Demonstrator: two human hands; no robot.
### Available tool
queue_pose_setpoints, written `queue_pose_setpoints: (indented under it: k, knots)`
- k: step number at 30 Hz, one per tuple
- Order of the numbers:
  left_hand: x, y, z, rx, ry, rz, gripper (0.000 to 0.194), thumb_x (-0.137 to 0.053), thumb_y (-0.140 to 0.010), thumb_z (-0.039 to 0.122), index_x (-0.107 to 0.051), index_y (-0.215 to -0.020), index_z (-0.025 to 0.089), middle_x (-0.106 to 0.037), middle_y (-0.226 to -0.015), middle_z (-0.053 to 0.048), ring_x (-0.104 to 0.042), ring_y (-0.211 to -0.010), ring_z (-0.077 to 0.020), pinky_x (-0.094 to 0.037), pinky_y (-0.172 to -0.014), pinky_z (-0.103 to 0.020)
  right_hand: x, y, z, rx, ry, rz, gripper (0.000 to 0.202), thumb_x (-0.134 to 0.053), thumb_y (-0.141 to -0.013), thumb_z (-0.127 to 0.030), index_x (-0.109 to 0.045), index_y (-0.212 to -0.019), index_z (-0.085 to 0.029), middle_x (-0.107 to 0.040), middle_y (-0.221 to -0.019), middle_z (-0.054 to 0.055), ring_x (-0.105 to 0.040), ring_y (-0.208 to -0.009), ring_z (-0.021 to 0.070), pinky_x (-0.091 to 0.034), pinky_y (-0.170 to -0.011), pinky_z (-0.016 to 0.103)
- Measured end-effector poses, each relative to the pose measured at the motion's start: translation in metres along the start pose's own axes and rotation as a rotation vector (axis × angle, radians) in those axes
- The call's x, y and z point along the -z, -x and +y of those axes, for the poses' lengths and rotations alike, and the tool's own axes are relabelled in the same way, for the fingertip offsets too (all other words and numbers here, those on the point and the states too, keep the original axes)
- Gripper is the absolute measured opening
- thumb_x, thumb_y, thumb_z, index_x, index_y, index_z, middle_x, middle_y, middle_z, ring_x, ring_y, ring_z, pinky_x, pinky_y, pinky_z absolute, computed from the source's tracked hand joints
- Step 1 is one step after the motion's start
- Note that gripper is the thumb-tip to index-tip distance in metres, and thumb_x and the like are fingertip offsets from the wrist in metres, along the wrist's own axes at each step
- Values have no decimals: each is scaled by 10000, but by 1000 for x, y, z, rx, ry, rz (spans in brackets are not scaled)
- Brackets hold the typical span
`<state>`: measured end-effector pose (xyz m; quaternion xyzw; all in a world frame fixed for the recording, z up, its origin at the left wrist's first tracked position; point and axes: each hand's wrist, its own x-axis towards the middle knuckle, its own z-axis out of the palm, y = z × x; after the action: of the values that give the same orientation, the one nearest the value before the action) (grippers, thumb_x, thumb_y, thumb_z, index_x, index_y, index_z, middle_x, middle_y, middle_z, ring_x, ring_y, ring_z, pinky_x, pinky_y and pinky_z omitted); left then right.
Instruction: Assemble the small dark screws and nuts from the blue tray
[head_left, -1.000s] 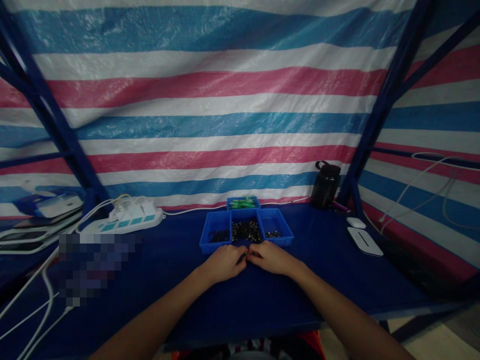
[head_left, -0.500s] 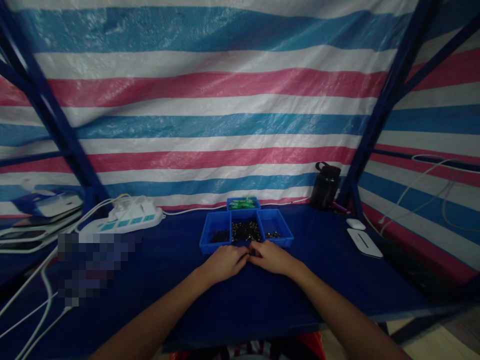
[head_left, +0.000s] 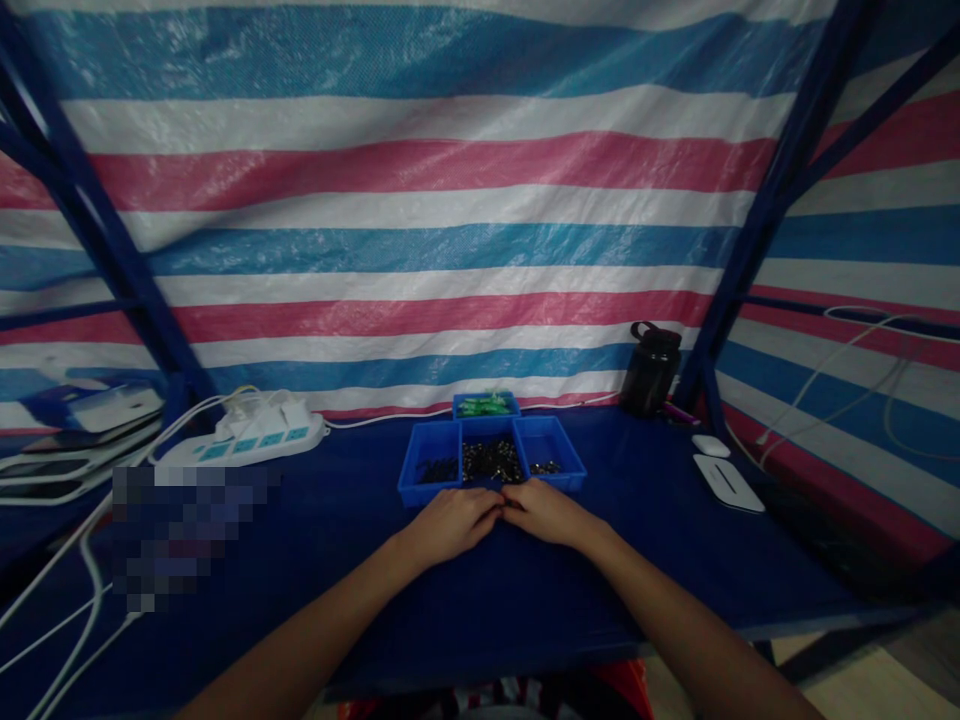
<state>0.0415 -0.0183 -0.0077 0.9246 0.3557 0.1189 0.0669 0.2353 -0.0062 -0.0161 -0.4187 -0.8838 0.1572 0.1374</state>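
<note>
My left hand [head_left: 456,522] and my right hand [head_left: 546,510] meet at the fingertips just in front of the blue bins. Fingers of both are bent and pressed together; whatever they may hold is hidden. Right behind them, the middle blue bin [head_left: 489,428] contains many small dark and shiny metal parts [head_left: 491,460]. Thin black pieces [head_left: 438,470] lie in the left blue bin [head_left: 430,438]. A few small metallic parts [head_left: 544,467] rest in the right blue bin [head_left: 546,440]. At the back, green pieces [head_left: 484,404] fill a smaller blue bin [head_left: 458,404].
A white power strip [head_left: 247,445] with plugs and cables lies at the left of the blue table [head_left: 525,610]. Stacked devices [head_left: 82,440] stand far left. On the right are a black bottle [head_left: 651,372], a white earbud case [head_left: 711,446] and a flat white device [head_left: 729,484].
The fingertips of both hands have drawn slightly closer together, and the left hand's fingers have shifted a little to the right. The bins and their contents look the same.
</note>
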Motion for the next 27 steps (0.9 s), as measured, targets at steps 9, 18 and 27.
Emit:
queue_pose_setpoints:
  k: [9,18,27]
  knots:
    - [-4,-2,-3,53,-9,1,193,-406,-917,226,-578,-1001,201,-636,-927,-35,-609,-840,-169,-444,-732,-240,2,0,-1,29,-21,-11,248,-463,-902,-283,-669,-838,-162,-705,-818,58,-622,-710,161,-369,-617,225]
    - [-4,-1,-7,42,-11,8,194,-397,-924,216,-586,-965,196,-623,-929,-36,-605,-835,-165,-440,-730,-241,2,0,-2,47,-10,-11,288,-444,-918,-315,-677,-846,-162,-707,-820,52,-621,-693,153,-362,-606,225]
    - [-1,-1,-5,22,-24,-5,182,-399,-919,225,-576,-952,199,-605,-920,-31,-598,-810,-158,-436,-704,-233,1,1,-2,36,15,3,284,-452,-914,-325,-664,-832,-155,-691,-769,55,-608,-666,149,-343,-581,224]
